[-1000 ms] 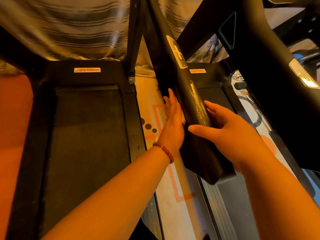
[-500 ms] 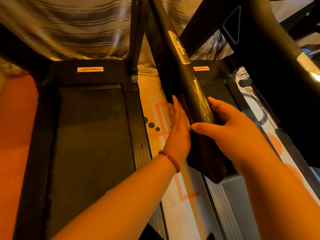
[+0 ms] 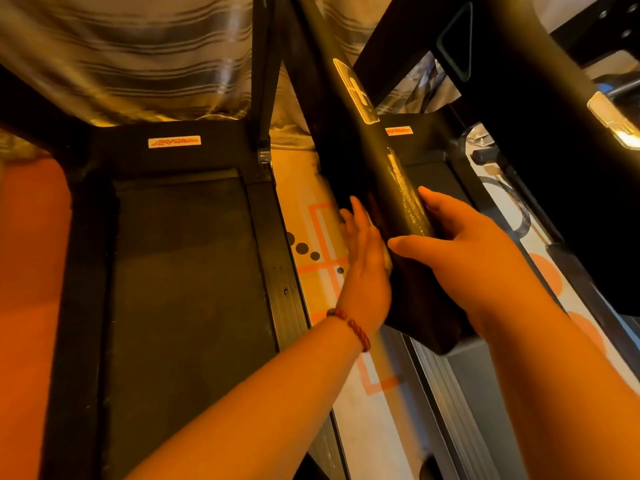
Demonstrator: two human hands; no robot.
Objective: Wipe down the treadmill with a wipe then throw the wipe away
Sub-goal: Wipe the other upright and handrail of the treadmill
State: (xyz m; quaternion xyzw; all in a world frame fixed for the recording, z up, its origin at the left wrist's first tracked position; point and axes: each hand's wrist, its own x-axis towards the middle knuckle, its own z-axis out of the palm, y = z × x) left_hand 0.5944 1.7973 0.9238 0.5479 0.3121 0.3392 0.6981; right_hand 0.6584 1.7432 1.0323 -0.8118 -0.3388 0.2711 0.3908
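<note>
Flat left hand (image 3: 363, 271) presses a soft, limp wipe (image 3: 388, 263), barely visible under the palm, against the rigid treadmill handrail (image 3: 398, 188). Right hand (image 3: 474, 258) rests open-fingered opposite, likely steadying it.

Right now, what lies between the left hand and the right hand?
The head view shows the black treadmill post between the left hand and the right hand, one on each side of it.

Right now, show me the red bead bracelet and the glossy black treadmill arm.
Red bead bracelet (image 3: 349, 327): head view, mid-strand beads.
Glossy black treadmill arm (image 3: 400, 199): head view, shiny top face.
</note>
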